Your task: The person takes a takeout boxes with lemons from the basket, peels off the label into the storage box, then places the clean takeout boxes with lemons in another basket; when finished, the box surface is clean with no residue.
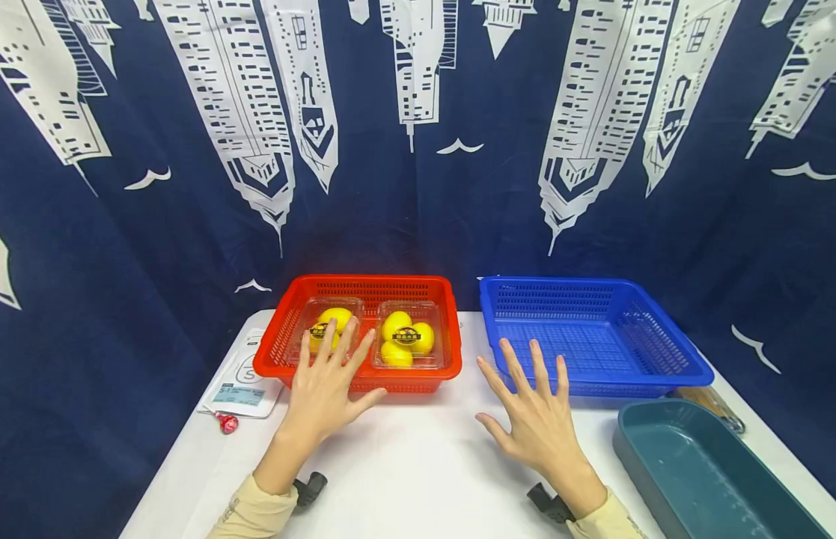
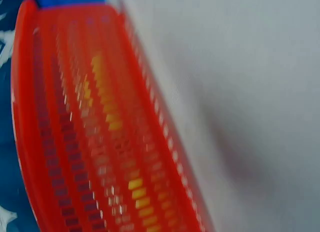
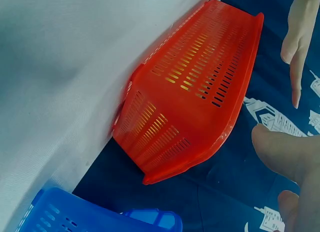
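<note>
My left hand (image 1: pixel 325 391) hovers with fingers spread over the front edge of a red basket (image 1: pixel 451 352), holding nothing. Two clear plastic boxes of yellow lemon-like fruit lie in that basket; the left box (image 1: pixel 355 305) is partly hidden by my fingers, while the right box (image 1: pixel 436 352) shows a dark label on its fruit. My right hand (image 1: pixel 540 419) is also spread and free of any object, just in front of a blue basket (image 1: pixel 673 367). In the right wrist view, the red basket (image 3: pixel 200 92) appears side-on, with part of my right hand (image 3: pixel 290 157) at the edge.
A teal tray (image 1: pixel 660 449) stands at the front right, beside a wooden-looking item with metal (image 1: pixel 714 408) near the blue basket. At the left lie a white packet with a small display (image 1: pixel 241 393) and a red-wrapped lollipop (image 1: pixel 227 423). A navy printed curtain (image 1: pixel 418 217) hangs behind.
</note>
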`<state>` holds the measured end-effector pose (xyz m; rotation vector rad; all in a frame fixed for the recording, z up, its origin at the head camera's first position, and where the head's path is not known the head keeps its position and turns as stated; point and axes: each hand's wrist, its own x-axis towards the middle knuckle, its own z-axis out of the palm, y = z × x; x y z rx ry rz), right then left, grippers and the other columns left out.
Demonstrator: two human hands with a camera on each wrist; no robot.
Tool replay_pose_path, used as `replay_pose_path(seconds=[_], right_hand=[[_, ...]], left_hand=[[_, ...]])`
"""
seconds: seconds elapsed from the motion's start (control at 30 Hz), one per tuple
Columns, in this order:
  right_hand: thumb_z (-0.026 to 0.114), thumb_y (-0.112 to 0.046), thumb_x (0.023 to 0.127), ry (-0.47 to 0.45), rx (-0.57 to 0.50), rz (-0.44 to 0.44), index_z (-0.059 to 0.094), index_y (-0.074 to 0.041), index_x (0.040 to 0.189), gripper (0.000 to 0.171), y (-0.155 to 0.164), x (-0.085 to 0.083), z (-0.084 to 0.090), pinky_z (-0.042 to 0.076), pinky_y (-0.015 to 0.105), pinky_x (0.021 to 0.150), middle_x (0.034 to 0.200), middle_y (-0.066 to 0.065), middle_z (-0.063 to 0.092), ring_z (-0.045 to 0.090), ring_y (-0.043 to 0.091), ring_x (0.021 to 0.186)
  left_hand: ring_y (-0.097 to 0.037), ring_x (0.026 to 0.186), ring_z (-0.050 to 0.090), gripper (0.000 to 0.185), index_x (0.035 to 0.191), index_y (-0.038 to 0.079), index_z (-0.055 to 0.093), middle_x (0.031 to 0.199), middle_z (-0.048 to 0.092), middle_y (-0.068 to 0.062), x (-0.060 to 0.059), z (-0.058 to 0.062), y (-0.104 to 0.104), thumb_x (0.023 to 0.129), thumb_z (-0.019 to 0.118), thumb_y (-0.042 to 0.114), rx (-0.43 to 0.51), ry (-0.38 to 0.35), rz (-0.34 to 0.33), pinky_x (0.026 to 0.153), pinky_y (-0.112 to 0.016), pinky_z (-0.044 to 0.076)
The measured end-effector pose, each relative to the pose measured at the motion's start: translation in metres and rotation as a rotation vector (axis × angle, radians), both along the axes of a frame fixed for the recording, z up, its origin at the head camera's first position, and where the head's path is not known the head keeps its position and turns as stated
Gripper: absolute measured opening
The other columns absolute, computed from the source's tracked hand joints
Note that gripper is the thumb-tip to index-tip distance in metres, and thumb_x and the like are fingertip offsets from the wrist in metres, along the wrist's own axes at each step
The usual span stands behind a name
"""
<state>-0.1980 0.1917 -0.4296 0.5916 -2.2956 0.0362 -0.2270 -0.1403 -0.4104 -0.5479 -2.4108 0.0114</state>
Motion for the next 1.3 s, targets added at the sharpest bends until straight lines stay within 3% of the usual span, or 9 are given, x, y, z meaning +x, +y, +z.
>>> replay_pose_path(seconds=[0.3,0.47,0.6,0.77,0.93,1.3], right_hand=[[0.019,-0.07,0.093,-0.011,0.003,-0.002,0.04,-0.029,0.149,0.072,-0.001,0.0,0.0,0.009,0.072,0.11,0.16,0.012,0.027,0.006,0.044,0.149],[0.018,-0.071,0.093,-0.022,0.006,-0.004,0.039,-0.029,0.149,0.073,-0.001,0.0,-0.001,0.01,0.073,0.11,0.161,0.012,0.026,0.006,0.044,0.149],[0.016,-0.072,0.092,-0.034,0.011,-0.011,0.039,-0.029,0.149,0.075,-0.002,0.001,-0.001,0.011,0.073,0.109,0.16,0.012,0.027,0.006,0.044,0.149],[0.016,-0.073,0.092,-0.049,0.006,-0.014,0.038,-0.03,0.149,0.076,-0.001,0.002,-0.002,0.01,0.072,0.11,0.162,0.011,0.022,0.007,0.045,0.149],[0.017,-0.074,0.091,-0.053,0.005,-0.013,0.038,-0.03,0.149,0.076,-0.001,0.002,-0.002,0.01,0.072,0.11,0.163,0.01,0.021,0.007,0.045,0.149],[0.016,-0.075,0.091,-0.064,-0.005,-0.011,0.039,-0.029,0.149,0.078,-0.002,0.002,-0.002,0.011,0.072,0.11,0.162,0.01,0.022,0.007,0.045,0.149]], left_hand=[[-0.036,0.151,0.011,0.095,0.156,0.027,0.022,0.166,0.011,-0.005,-0.011,0.014,-0.039,0.08,0.061,0.067,0.148,-0.228,0.078,0.119,-0.064,0.007],[-0.032,0.153,0.004,0.098,0.157,0.031,0.014,0.166,0.005,-0.001,-0.021,0.012,-0.064,0.08,0.061,0.068,0.277,-0.331,0.096,0.118,-0.066,0.006],[-0.032,0.153,0.005,0.098,0.157,0.029,0.015,0.166,0.004,-0.001,-0.028,0.008,-0.082,0.08,0.063,0.066,0.38,-0.392,0.102,0.115,-0.069,0.014],[-0.04,0.15,0.016,0.096,0.157,0.02,0.021,0.166,0.011,-0.007,-0.034,0.003,-0.101,0.082,0.062,0.065,0.479,-0.457,0.131,0.107,-0.074,0.024],[-0.044,0.145,0.026,0.095,0.156,0.015,0.022,0.163,0.019,-0.013,-0.039,-0.003,-0.112,0.083,0.065,0.058,0.567,-0.49,0.116,0.107,-0.074,0.026],[-0.048,0.141,0.032,0.101,0.157,0.013,0.014,0.16,0.023,-0.021,-0.047,-0.016,-0.124,0.082,0.068,0.054,0.7,-0.578,0.094,0.107,-0.071,0.03]])
